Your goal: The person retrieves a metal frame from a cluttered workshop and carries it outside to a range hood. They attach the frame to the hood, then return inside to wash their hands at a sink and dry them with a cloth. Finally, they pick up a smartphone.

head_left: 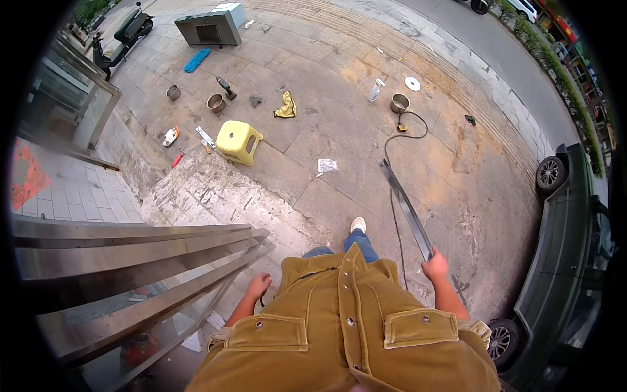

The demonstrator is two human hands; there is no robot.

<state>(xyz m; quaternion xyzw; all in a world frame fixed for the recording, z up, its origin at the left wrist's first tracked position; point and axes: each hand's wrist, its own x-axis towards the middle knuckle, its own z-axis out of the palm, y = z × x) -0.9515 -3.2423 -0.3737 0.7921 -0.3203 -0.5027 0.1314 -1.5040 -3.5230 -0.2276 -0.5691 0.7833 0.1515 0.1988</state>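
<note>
My right hand (435, 266) is closed around the near end of a long, narrow metal strip (409, 212), which slants away from me to the upper left. My left hand (259, 285) hangs low beside the metal door frame (157, 255), its fingers curled. A short dark piece shows just below those fingers; what it belongs to is hidden. Close to the strip runs a black cable (394, 208), looping out to a yellowish plug (402, 128) and passing out of sight behind my jacket.
Ahead stand a yellow stool (238, 142), a cordless drill (225, 88), metal cups (216, 102) and a spray bottle (375, 90). A white packet (328, 165) lies nearer. A dark green car (562, 255) is at the right, a scooter (124, 40) at far left.
</note>
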